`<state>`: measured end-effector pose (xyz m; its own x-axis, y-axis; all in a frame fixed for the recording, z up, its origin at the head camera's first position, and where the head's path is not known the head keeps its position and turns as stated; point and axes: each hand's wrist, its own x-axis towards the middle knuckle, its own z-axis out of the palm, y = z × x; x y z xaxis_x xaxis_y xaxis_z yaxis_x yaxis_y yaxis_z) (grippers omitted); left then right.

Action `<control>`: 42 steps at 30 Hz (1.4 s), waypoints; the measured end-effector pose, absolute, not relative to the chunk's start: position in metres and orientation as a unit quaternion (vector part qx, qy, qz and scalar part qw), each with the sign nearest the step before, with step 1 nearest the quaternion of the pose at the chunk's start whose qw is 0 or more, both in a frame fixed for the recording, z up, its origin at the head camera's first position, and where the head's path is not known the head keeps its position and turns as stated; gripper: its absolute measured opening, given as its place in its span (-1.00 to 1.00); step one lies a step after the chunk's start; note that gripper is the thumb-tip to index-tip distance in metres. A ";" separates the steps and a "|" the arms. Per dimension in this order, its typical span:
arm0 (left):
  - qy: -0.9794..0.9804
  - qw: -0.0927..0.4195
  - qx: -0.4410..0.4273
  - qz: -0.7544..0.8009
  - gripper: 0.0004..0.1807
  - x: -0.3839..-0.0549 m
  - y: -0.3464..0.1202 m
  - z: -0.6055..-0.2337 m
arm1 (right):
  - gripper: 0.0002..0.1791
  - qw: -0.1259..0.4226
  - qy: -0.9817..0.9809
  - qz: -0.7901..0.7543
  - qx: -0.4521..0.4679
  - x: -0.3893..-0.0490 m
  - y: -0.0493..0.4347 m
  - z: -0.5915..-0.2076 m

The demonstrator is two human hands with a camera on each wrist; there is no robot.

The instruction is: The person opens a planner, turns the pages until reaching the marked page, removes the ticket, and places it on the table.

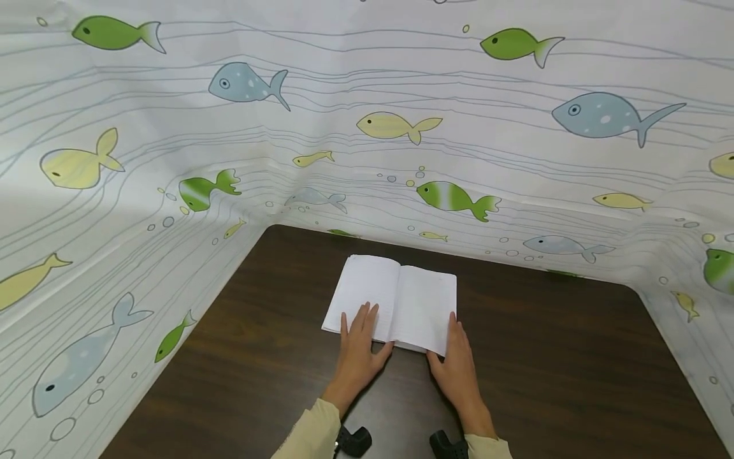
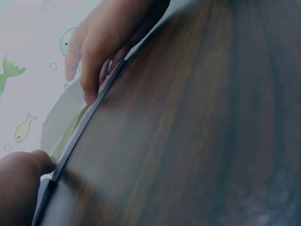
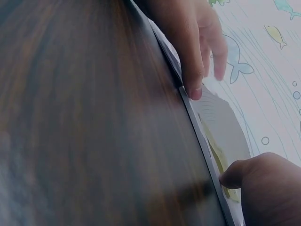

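Observation:
An open notebook (image 1: 427, 303) with white pages lies on the dark wooden table, its lower edge facing me. My left hand (image 1: 358, 357) rests on the lower part of the left page with fingers extended; its thumb touches the bottom edge near the spine. At the lower right corner, my right hand (image 1: 459, 370) has its fingers straight along the right edge and its thumb by the bottom edge. Both wrist views show the notebook edge low and side-on, with a thumb (image 2: 44, 162) and a thumb (image 3: 230, 176) against it.
The brown table (image 1: 573, 357) extends to both sides of the notebook. A white sheet (image 1: 321, 38) printed with fish rises around the table's back and sides. Black wrist devices (image 1: 355, 441) sit under the cream sleeves (image 1: 312, 430).

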<state>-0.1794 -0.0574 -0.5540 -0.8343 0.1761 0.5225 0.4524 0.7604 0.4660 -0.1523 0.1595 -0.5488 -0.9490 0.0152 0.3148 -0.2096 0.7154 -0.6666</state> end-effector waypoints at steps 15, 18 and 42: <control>-0.894 0.295 -0.151 -0.301 0.19 -0.184 -0.057 -0.551 | 0.05 0.173 -0.909 0.375 0.053 -0.155 0.160 -0.553; -0.888 0.302 -0.152 -0.313 0.20 -0.184 -0.057 -0.551 | 0.06 0.180 -0.907 0.376 0.055 -0.155 0.160 -0.553; -0.858 0.357 -0.078 -0.360 0.15 -0.183 -0.056 -0.545 | -0.06 0.154 -0.920 0.358 0.043 -0.156 0.158 -0.551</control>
